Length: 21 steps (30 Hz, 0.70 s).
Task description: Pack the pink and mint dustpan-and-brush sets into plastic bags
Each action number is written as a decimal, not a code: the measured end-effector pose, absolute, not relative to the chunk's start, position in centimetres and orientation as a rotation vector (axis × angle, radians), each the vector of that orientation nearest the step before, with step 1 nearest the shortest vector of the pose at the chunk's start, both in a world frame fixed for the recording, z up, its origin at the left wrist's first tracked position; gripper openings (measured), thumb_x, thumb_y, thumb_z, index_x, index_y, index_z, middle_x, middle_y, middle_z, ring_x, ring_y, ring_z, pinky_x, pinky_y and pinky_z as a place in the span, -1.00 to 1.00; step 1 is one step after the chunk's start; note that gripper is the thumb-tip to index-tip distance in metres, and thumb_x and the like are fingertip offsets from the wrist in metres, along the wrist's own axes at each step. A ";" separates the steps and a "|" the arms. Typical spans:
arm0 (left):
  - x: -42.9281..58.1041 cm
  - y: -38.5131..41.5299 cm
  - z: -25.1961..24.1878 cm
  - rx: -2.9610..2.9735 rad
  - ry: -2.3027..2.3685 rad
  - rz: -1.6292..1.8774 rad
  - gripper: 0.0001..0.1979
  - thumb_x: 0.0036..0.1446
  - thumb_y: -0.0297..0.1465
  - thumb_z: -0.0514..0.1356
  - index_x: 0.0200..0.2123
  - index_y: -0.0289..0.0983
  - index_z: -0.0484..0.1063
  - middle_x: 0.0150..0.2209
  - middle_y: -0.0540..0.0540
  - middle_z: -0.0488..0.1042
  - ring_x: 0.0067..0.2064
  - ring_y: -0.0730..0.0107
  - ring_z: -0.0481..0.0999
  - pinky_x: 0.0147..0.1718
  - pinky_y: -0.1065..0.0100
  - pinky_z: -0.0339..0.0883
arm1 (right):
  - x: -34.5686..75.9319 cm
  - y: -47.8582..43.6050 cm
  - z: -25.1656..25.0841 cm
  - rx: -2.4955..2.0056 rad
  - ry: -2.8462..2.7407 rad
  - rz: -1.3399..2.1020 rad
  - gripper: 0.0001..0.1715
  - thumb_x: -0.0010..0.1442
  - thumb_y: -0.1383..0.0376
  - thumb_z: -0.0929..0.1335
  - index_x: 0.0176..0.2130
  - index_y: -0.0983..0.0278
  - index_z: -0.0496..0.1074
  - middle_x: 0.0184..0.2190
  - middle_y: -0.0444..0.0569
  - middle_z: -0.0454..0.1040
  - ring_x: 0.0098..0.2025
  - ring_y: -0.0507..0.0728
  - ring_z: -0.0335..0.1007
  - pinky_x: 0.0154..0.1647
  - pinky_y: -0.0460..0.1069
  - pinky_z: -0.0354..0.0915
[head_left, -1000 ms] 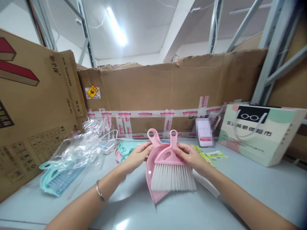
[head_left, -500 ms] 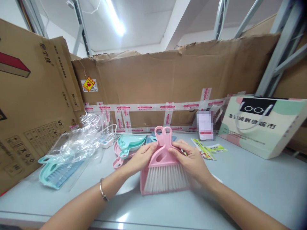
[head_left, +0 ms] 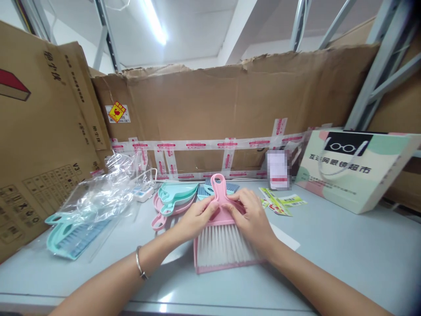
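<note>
A small pink brush [head_left: 221, 232] with white bristles lies nested in a pink dustpan [head_left: 226, 265] on the grey table, their two handles lined up as one. My left hand [head_left: 194, 217] pinches the brush's left shoulder near the handle. My right hand [head_left: 252, 219] presses on its right side, fingers curled over the top. Just behind them lie stacked teal and pink dustpans [head_left: 174, 197] and blue-bristled brushes [head_left: 210, 188].
A teal brush-and-pan set in clear plastic wrap [head_left: 79, 228] lies at the left with loose plastic bags [head_left: 112, 188]. Cardboard walls [head_left: 230, 114] close the back and left. A printed paper bag [head_left: 355, 169] leans at the right; leaflets [head_left: 279, 204] lie near it.
The brush and dustpan, held apart and tilted a second ago, have been brought together and laid flat on the table, handles aligned. The camera has dipped slightly.
</note>
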State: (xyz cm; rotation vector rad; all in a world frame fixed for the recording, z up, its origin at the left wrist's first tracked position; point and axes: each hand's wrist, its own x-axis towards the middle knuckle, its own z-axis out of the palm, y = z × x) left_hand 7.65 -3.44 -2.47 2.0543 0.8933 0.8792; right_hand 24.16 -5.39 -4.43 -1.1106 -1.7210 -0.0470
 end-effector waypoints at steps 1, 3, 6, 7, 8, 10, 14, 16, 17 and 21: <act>7.7 -3.4 -2.5 2.072 0.893 0.885 -0.70 0.20 -0.19 -0.07 -0.37 -0.27 0.30 -0.44 0.01 0.29 -0.38 0.43 0.25 -0.35 0.39 0.18 | 24.1 -5.3 -4.5 -1.106 -1.713 -0.037 -0.84 0.16 0.19 0.28 -0.38 0.22 0.30 -0.39 -0.05 0.31 -0.32 0.13 0.23 -0.29 0.05 0.15; 7.7 -3.4 -2.7 2.094 0.898 0.883 -0.71 0.21 -0.21 -0.08 -0.40 -0.26 0.26 -0.49 0.03 0.24 -0.43 0.45 0.21 -0.39 0.40 0.15 | 24.1 -5.2 -4.6 -1.103 -1.693 -0.001 -0.86 0.14 0.22 0.28 -0.41 0.23 0.27 -0.36 -0.04 0.26 -0.32 0.12 0.24 -0.28 0.05 0.20; 7.8 -3.4 -2.8 2.098 0.925 0.881 -0.72 0.21 -0.22 -0.09 -0.44 -0.25 0.20 -0.52 0.05 0.18 -0.47 0.46 0.16 -0.43 0.40 0.10 | 24.1 -5.1 -4.5 -1.103 -1.683 0.067 -0.87 0.12 0.24 0.30 -0.43 0.22 0.27 -0.37 -0.05 0.24 -0.32 0.11 0.26 -0.28 0.05 0.24; 7.9 -3.4 -2.9 2.100 0.931 0.882 -0.72 0.22 -0.22 -0.10 -0.45 -0.25 0.19 -0.53 0.05 0.18 -0.47 0.46 0.16 -0.44 0.40 0.09 | 24.2 -5.0 -4.4 -1.100 -1.674 0.091 -0.88 0.10 0.23 0.31 -0.42 0.22 0.29 -0.36 -0.05 0.24 -0.32 0.11 0.26 -0.27 0.06 0.25; 7.9 -3.5 -2.8 2.107 0.936 0.883 -0.72 0.22 -0.22 -0.11 -0.45 -0.25 0.19 -0.52 0.05 0.18 -0.47 0.46 0.16 -0.44 0.40 0.08 | 24.3 -5.0 -4.2 -1.095 -1.653 0.116 -0.88 0.09 0.23 0.32 -0.40 0.22 0.31 -0.35 -0.05 0.26 -0.30 0.12 0.27 -0.26 0.06 0.26; 7.9 -3.6 -2.8 2.137 0.948 0.883 -0.71 0.23 -0.23 -0.12 -0.43 -0.25 0.20 -0.51 0.05 0.19 -0.46 0.46 0.17 -0.43 0.39 0.07 | 24.6 -4.8 -3.7 -1.097 -1.584 0.207 -0.82 0.04 0.20 0.35 -0.32 0.22 0.35 -0.28 -0.02 0.31 -0.26 0.13 0.28 -0.23 0.07 0.28; 7.8 -3.8 -2.6 2.213 0.974 0.835 -0.71 0.24 -0.24 -0.13 -0.43 -0.25 0.22 -0.51 0.04 0.22 -0.46 0.45 0.20 -0.43 0.39 0.07 | 25.6 -4.5 -2.3 -1.089 -1.588 0.863 -0.58 0.03 0.08 0.34 -0.15 0.25 0.39 -0.28 0.00 0.44 -0.38 0.08 0.33 -0.35 0.03 0.31; 7.9 -3.9 -2.5 2.246 0.986 0.791 -0.71 0.24 -0.25 -0.14 -0.45 -0.24 0.19 -0.52 0.05 0.21 -0.47 0.45 0.20 -0.44 0.39 0.07 | 26.0 -4.5 -1.6 -0.993 -1.649 1.221 -0.54 0.03 0.06 0.34 -0.15 0.28 0.43 -0.35 -0.03 0.48 -0.43 0.05 0.35 -0.34 0.03 0.32; 7.9 -3.9 -2.5 2.267 0.993 0.775 -0.71 0.24 -0.25 -0.14 -0.46 -0.24 0.17 -0.52 0.05 0.20 -0.48 0.45 0.20 -0.44 0.39 0.07 | 26.2 -4.5 -1.4 -0.945 -1.659 1.326 -0.55 0.02 0.06 0.34 -0.16 0.29 0.45 -0.36 -0.04 0.49 -0.42 0.06 0.37 -0.29 0.03 0.32; 7.9 -4.1 -2.4 2.347 1.005 0.745 -0.71 0.25 -0.25 -0.17 -0.44 -0.23 0.17 -0.50 0.04 0.24 -0.45 0.44 0.23 -0.41 0.39 0.08 | 26.5 -4.5 -1.1 -0.942 -1.546 1.417 -0.58 -0.03 0.08 0.38 -0.21 0.27 0.50 -0.36 -0.06 0.53 -0.33 0.09 0.42 -0.22 0.01 0.31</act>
